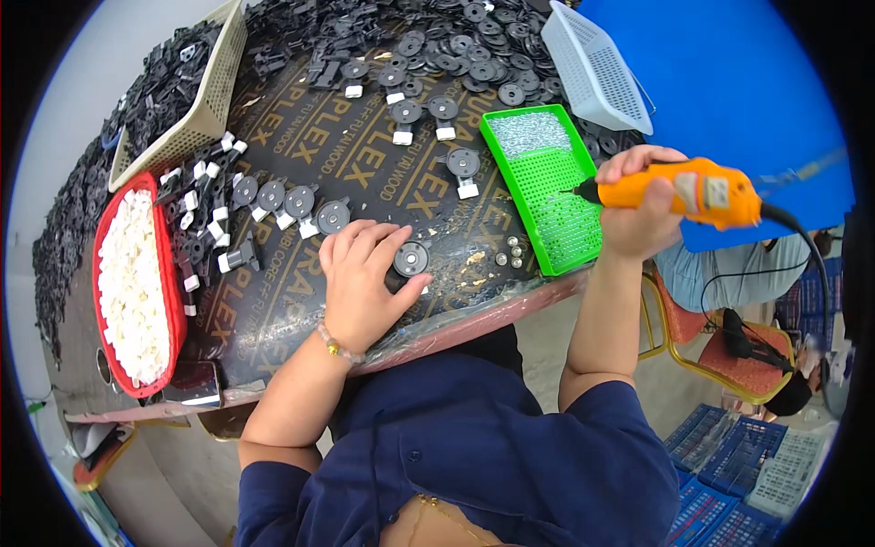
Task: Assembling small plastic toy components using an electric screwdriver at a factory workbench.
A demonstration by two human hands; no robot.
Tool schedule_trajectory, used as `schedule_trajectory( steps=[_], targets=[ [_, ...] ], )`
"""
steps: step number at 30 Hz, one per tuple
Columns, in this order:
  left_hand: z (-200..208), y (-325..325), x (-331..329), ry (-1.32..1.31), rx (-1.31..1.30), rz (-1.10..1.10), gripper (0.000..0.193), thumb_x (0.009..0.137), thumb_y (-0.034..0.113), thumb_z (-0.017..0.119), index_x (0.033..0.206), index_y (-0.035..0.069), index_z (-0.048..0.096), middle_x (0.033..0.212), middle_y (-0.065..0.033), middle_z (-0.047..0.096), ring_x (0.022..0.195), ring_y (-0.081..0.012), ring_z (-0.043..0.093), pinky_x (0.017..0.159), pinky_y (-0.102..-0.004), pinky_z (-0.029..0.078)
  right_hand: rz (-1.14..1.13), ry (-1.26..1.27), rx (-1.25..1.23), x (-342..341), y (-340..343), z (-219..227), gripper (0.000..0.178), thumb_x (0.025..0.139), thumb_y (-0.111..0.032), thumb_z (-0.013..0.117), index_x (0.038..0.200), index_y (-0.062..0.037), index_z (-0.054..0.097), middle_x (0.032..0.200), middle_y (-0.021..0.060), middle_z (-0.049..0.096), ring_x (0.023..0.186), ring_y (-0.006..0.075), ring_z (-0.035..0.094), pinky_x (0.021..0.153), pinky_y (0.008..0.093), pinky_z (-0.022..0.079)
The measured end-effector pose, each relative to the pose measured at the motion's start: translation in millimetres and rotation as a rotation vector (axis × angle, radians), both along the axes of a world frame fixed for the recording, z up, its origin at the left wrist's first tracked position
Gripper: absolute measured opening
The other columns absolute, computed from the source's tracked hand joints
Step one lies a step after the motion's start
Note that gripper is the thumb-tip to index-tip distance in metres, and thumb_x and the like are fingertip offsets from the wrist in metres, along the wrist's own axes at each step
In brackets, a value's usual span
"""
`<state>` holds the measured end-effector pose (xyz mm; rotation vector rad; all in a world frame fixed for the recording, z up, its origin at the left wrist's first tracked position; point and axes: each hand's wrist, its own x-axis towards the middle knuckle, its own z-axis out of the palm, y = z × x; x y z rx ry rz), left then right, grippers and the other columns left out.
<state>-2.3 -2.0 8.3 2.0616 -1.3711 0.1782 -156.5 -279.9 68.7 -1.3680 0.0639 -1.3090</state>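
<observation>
Right hand (641,208) grips orange power screwdriver (709,190), tip over green tray (558,170); left hand (363,284) curves round black wheel (412,259) on desk (305,137), firm hold unclear; wheel looks light, stiff, smooth, probably best pinched by rim.

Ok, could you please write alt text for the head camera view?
A person's right hand holds an orange corded power tool over a green tray of silvery pieces. The left hand curves around a black disc-topped part on a dark table, with a red basket of white pieces and heaps of black parts.
</observation>
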Motion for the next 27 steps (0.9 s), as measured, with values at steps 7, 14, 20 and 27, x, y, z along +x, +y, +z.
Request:
schedule_trajectory(
  steps=[7, 14, 20, 27],
  targets=[
    [-2, 2, 1, 0.037, 0.039, 0.033, 0.063, 0.066, 0.032, 0.09, 0.12, 0.009, 0.067, 0.116, -0.0058, 0.067, 0.121, -0.0282, 0.055, 0.105, -0.0469, 0.035, 0.393, 0.02, -0.017, 43, 90, 2, 0.058, 0.091, -0.053, 0.074, 0.117, -0.0085, 0.048, 0.09, 0.0106, 0.055, 0.072, 0.0209, 0.061, 0.061, 0.0343, 0.056],
    [-4, 1, 1, 0.042, 0.027, 0.043, 0.054, 0.065, 0.03, 0.089, 0.111, 0.011, 0.071, 0.111, -0.0059, 0.068, 0.121, -0.0284, 0.055, 0.106, -0.0471, 0.035, 0.57, 0.072, 0.02, 77, 114, -16, 0.058, 0.091, -0.048, 0.076, 0.116, -0.007, 0.045, 0.091, 0.0104, 0.053, 0.071, 0.0182, 0.06, 0.064, 0.0342, 0.056],
    [-6, 1, 0, 0.054, 0.04, 0.052, 0.051, 0.067, 0.031, 0.088, 0.111, 0.01, 0.072, 0.111, -0.0072, 0.068, 0.121, -0.0295, 0.055, 0.108, -0.0475, 0.034, 0.558, 0.1, 0.035, 81, 116, -21, 0.058, 0.091, -0.05, 0.075, 0.115, -0.0073, 0.044, 0.091, 0.0101, 0.052, 0.07, 0.0171, 0.059, 0.062, 0.0325, 0.055],
    [-6, 1, 2, 0.072, 0.036, 0.031, 0.048, 0.068, 0.03, 0.088, 0.109, 0.009, 0.072, 0.109, -0.0073, 0.068, 0.121, -0.0287, 0.055, 0.106, -0.0478, 0.035, 0.564, 0.125, 0.029, 83, 118, -20, 0.056, 0.091, -0.048, 0.076, 0.114, -0.008, 0.043, 0.09, 0.0098, 0.052, 0.071, 0.0167, 0.058, 0.062, 0.032, 0.055]
  ],
)
